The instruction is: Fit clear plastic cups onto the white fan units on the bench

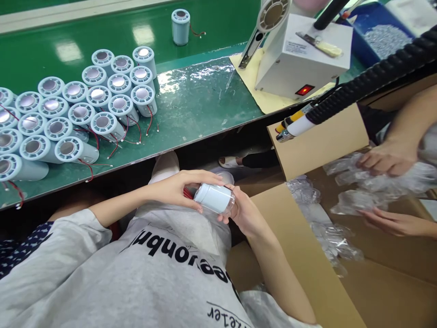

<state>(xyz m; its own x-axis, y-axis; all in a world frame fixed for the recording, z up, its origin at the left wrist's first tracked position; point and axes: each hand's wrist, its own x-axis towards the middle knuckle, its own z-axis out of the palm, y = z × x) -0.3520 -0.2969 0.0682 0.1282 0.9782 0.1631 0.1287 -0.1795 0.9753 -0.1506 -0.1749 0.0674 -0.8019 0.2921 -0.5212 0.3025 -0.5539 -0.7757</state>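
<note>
Above my lap, both hands hold a light blue cylinder that lies tilted, with clear plastic around its right end. My left hand is closed over its left end and upper side, and a bit of red shows by those fingers. At the other end, my right hand grips the clear plastic, its fingertips partly hidden behind it. A round clear plastic piece shows just beyond the cylinder. On the green bench stand several similar light blue cylinders with silvery round centres and thin red and dark wires.
One cylinder stands apart on the green belt. A white box with a lit red switch sits at the bench's right, under a black hose. A co-worker's hands handle clear plastic pieces over an open cardboard box.
</note>
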